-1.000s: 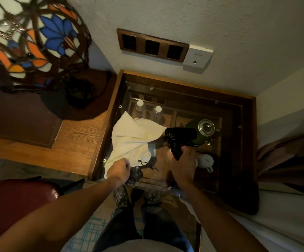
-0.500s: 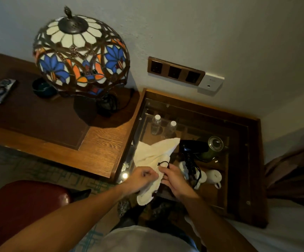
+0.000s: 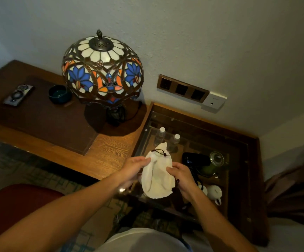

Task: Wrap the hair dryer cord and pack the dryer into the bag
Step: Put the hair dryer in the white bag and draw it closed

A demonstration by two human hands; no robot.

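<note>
A cream cloth drawstring bag hangs between my two hands above the glass table top. My left hand pinches its left upper edge. My right hand grips its right side, and a dark drawstring loops over the bag's top. The black hair dryer lies on the glass just right of my right hand, untouched. Its black cord trails down behind my right hand, mostly hidden.
The glass-topped wooden table shows two water bottles, a green kettle and white cups beneath. A stained-glass lamp, a dark bowl and a remote sit on the desk at left. Wall sockets are above.
My right hand let go of the hair dryer, which now lies on the glass. Both hands lifted the bag off the table and hold it up. The view shifted left.
</note>
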